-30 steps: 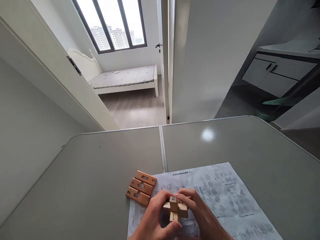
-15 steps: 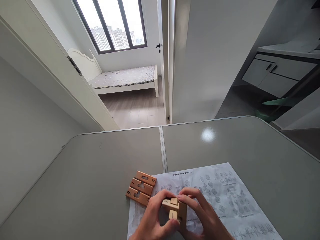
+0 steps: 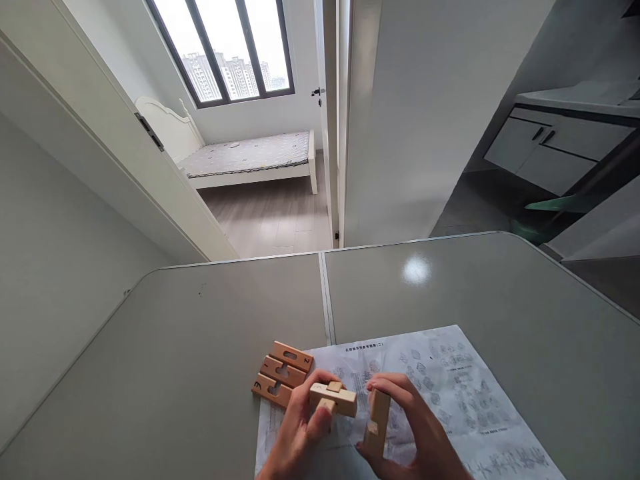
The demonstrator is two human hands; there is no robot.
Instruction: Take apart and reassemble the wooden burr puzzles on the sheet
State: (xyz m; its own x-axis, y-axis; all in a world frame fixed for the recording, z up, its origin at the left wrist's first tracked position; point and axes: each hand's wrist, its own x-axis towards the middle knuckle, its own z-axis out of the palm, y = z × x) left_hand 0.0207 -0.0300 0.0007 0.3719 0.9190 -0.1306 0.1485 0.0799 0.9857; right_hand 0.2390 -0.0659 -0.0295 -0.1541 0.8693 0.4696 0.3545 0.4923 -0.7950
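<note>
My left hand (image 3: 299, 433) is closed on a small cluster of joined wooden puzzle pieces (image 3: 333, 397), held just above the printed instruction sheet (image 3: 440, 387). My right hand (image 3: 415, 433) pinches a single notched wooden bar (image 3: 377, 421), standing nearly upright and a little apart from the cluster. Three more notched wooden bars (image 3: 281, 375), marked with letters, lie side by side on the grey table (image 3: 200, 347) just left of my left hand.
The table has a seam down its middle (image 3: 326, 300) and rounded far corners. Beyond it stand a white wall and door frame (image 3: 400, 120), a bedroom with a bed (image 3: 250, 160) and window, and cabinets (image 3: 550, 147) at the right.
The wooden assembly held by both hands has come apart: my right hand pulled one bar away to the right, while my left hand keeps the remaining joined pieces.
</note>
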